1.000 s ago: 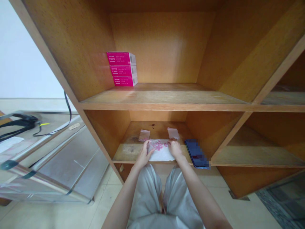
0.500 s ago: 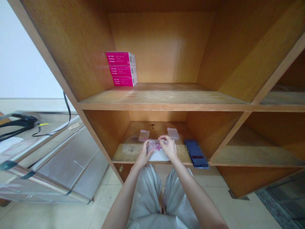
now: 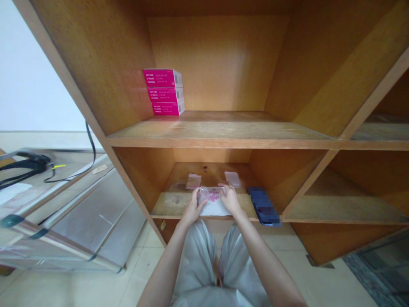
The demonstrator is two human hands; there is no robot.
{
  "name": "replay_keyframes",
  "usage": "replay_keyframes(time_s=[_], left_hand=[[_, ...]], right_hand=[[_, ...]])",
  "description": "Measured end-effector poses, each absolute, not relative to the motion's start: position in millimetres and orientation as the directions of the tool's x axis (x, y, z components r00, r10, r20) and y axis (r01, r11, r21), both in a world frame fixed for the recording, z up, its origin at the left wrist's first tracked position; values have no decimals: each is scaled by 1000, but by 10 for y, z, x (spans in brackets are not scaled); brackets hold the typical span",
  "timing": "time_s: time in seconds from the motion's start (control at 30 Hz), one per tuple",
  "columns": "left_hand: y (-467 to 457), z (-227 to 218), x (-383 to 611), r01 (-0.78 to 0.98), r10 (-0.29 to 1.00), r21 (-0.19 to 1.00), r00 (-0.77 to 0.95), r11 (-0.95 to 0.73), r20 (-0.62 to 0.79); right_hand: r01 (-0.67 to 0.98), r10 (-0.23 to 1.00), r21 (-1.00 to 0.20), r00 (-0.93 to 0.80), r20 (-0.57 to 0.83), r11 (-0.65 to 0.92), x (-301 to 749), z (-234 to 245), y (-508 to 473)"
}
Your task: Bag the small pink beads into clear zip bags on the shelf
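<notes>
On the lower shelf, my left hand (image 3: 192, 206) is closed on a small clear plastic bag (image 3: 203, 194), held over the left part of a white sheet (image 3: 214, 209). Pink beads (image 3: 213, 195) lie in a loose cluster on that sheet, between my hands. My right hand (image 3: 229, 198) is at the sheet's right side with its fingers bent together; whatever they may hold is too small to make out. Behind the left hand lies another clear bag (image 3: 193, 181) with pink beads near its bottom. Behind the right hand rests a flat clear bag (image 3: 233, 179).
A dark blue phone-like object (image 3: 263, 206), partly pixelated, lies at the shelf's right and overhangs its front edge. Several pink boxes (image 3: 164, 94) are stacked on the upper shelf (image 3: 220, 125). To the left stands a metal-framed table (image 3: 89, 213) with a black strap (image 3: 28, 164).
My right hand has moved right, from over the beads to the sheet's right side, uncovering more of the cluster. My left hand stays on the bag.
</notes>
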State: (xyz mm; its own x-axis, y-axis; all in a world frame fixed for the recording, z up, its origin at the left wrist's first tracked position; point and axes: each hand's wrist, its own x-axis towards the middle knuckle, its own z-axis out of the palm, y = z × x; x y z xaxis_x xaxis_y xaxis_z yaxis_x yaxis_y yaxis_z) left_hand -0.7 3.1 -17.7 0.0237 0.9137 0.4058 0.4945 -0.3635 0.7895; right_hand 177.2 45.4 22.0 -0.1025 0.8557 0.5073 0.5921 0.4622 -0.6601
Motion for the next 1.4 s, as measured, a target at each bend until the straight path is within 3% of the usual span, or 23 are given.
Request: replay_keyframes(time_s=[0.33,0.6,0.9,1.1,1.23,1.4], left_hand=[[26,-184,-3,479,919,804,13,-351,394],[6,-158,-6,498,921,793,26,-350,390],[21,-180,-9,499,917,790,24,-355,397],[28,-194,-11,496,914,789,27,-363,404],[38,-196,-5,480,915,797,30,-366,402],[25,-168,3,457,906,798,47,-393,420]], right_hand=[[793,912,-487,-198,360,365,2020,-110,571],[851,909,-390,-208,362,351,2042,-115,593],[796,903,-512,-96,420,323,2014,-84,603],[516,814,-714,55,578,473,1815,133,470],[395,787,-718,-23,616,573,1635,324,344],[402,745,-634,-248,619,660,1514,452,259]])
